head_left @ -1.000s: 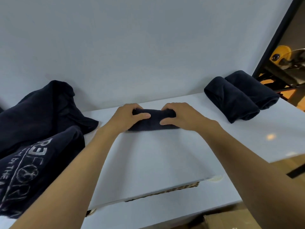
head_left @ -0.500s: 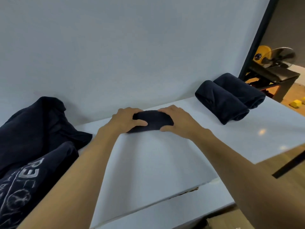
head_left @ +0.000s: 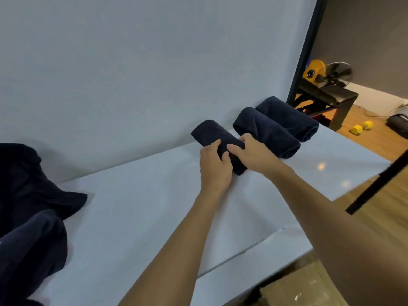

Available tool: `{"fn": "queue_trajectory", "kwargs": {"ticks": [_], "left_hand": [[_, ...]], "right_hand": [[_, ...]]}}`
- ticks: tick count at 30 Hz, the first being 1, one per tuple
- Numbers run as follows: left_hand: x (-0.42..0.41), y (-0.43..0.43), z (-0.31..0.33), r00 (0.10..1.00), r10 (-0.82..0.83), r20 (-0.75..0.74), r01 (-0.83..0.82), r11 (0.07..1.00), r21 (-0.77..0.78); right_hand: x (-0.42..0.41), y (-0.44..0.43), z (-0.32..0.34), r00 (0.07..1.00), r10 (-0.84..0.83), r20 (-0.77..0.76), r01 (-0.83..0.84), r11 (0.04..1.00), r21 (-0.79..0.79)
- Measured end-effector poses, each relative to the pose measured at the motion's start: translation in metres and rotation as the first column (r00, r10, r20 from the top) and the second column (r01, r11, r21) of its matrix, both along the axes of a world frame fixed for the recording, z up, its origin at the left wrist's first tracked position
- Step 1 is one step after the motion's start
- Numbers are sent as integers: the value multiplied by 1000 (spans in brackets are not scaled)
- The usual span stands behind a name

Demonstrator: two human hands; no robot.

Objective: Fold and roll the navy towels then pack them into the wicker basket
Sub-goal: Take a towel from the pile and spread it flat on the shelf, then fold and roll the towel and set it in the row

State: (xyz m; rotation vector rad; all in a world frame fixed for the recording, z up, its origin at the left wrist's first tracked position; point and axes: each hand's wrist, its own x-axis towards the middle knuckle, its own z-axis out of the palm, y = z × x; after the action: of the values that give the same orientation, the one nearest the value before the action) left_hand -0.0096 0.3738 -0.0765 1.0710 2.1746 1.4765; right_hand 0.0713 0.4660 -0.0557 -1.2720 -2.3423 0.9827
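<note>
A rolled navy towel lies on the white table, angled toward the back wall. My left hand grips its near end from the left. My right hand holds the same roll from the right, fingers curled over its top. Two more rolled navy towels lie side by side just to the right, close to the held roll. The wicker basket is not in view.
A heap of unfolded navy cloth covers the table's left end. Beyond the table's right edge are a wooden floor, a dark stand with a fan and two small yellow blocks. A cardboard box sits below the front edge.
Both hands have carried the rolled towel from the table's middle to the right and turned it, so it now lies beside the two finished rolls. The view has swung right.
</note>
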Motion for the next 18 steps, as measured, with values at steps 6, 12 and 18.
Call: {"fn": "queue_trajectory", "kwargs": {"ticks": [6, 12, 18], "left_hand": [[25, 35, -4, 997, -61, -40, 62, 998, 10], [27, 37, -9, 993, -108, 36, 107, 993, 41], [28, 37, -11, 937, -270, -222, 216, 947, -238]], "right_hand": [[15, 18, -6, 941, -180, 288, 43, 904, 425], [18, 18, 1, 931, -176, 320, -35, 830, 557], [22, 17, 0, 891, -133, 435, -219, 713, 666]]}}
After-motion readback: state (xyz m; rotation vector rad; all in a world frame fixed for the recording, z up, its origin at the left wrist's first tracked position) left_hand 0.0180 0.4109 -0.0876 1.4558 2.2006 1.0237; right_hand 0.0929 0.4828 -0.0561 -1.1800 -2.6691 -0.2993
